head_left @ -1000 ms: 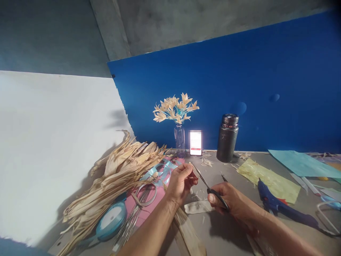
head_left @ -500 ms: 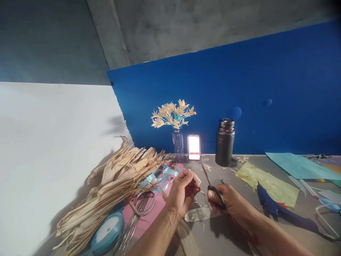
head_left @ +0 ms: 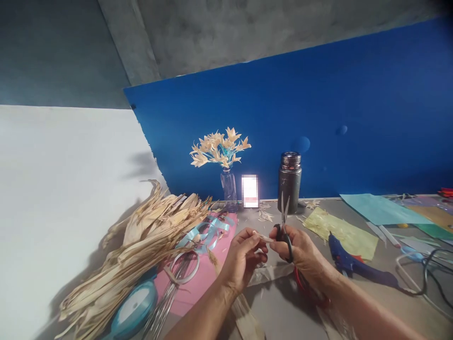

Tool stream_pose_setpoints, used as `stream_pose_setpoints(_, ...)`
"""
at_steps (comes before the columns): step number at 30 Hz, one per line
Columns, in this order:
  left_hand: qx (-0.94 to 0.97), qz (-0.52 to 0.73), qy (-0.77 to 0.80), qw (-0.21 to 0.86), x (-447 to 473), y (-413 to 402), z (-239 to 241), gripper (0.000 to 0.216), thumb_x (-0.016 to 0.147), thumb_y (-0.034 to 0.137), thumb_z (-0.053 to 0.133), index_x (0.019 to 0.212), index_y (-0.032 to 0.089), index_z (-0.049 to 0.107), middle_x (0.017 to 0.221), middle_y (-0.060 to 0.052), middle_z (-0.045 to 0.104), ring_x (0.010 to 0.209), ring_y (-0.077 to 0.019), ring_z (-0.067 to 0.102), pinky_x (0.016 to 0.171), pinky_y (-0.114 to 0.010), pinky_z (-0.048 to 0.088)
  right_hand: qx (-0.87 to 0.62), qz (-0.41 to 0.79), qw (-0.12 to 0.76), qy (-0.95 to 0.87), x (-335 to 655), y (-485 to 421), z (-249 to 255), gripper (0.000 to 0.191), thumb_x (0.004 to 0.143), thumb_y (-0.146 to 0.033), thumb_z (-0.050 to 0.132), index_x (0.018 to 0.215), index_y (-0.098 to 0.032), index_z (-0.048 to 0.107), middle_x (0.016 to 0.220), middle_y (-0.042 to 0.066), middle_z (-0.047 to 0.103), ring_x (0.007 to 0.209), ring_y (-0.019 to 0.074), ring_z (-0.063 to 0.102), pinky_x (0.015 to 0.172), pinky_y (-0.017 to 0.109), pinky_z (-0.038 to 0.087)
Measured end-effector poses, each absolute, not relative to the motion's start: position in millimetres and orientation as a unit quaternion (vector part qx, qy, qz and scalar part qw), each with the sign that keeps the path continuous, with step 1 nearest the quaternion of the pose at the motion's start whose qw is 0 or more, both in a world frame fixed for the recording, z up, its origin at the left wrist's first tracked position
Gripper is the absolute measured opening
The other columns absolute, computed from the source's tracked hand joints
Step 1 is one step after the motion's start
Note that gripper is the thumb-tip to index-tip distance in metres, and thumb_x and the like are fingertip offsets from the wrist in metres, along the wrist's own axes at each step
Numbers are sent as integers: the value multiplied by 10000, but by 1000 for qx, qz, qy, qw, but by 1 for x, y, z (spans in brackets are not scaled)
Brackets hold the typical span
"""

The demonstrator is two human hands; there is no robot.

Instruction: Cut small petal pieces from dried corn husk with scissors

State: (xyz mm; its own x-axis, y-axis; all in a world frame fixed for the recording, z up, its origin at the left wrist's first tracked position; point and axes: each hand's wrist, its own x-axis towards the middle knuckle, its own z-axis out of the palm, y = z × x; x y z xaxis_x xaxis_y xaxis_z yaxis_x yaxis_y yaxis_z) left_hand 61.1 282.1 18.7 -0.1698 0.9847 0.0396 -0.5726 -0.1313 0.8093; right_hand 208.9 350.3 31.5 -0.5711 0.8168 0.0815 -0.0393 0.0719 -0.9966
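My left hand point(head_left: 244, 259) pinches a small pale strip of corn husk point(head_left: 264, 238) between thumb and fingertips. Close beside it, my right hand point(head_left: 297, 248) has its fingers through the black handles of a pair of scissors point(head_left: 284, 215). The blades point up and away, slightly parted, in front of the dark flask. The right thumb and fingertips are at the strip's right end. Below the hands a pale translucent husk piece point(head_left: 271, 275) lies on the grey table. Another husk strip point(head_left: 247, 318) lies near my left forearm.
A dried husk bundle point(head_left: 141, 255), blue ribbon roll point(head_left: 134, 307) and wires point(head_left: 166, 295) lie left, near pink paper point(head_left: 184, 300). Behind stand a glass vase point(head_left: 228, 189) of husk flowers point(head_left: 219, 146), a bright screen point(head_left: 250, 191) and a dark flask point(head_left: 290, 177). Right lies a blue glue gun point(head_left: 361, 271).
The scissors have turned from pointing up-left to pointing up. My right hand has come nearer my left, meeting the strip, which now lies flatter. The whole view has shifted slightly right.
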Motion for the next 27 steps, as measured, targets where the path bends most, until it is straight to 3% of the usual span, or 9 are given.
stream_pose_setpoints(4,394,650,426,490,51,283,23,238,725,323,782,692,145,628,616,-15,579,575,-116,520,556,-230,402,-280,610,305,-676,216,357,36,290,630,-360,700,833,-171,615,643,-48,492,573,104,383,535,247,285)
stream_pose_setpoints(14,479,571,498,442,68,276,28,192,737,302,739,670,167,620,651,-61,666,622,-167,583,613,-266,424,-301,623,366,-622,213,359,31,366,699,-460,715,898,-179,589,676,-43,502,565,106,391,546,250,328)
stream_pose_setpoints(19,434,643,510,372,65,278,29,175,735,250,679,613,172,580,583,-15,586,563,-133,512,586,-253,407,-251,593,296,-705,208,353,19,539,829,-695,535,721,-169,569,599,-33,423,557,115,361,519,250,278)
stream_pose_setpoints(27,405,698,472,356,56,279,29,158,781,279,650,682,176,583,668,-26,630,630,-156,554,654,-292,454,-218,614,170,-739,206,333,27,670,745,-831,494,712,-162,526,677,29,544,627,138,406,597,266,298)
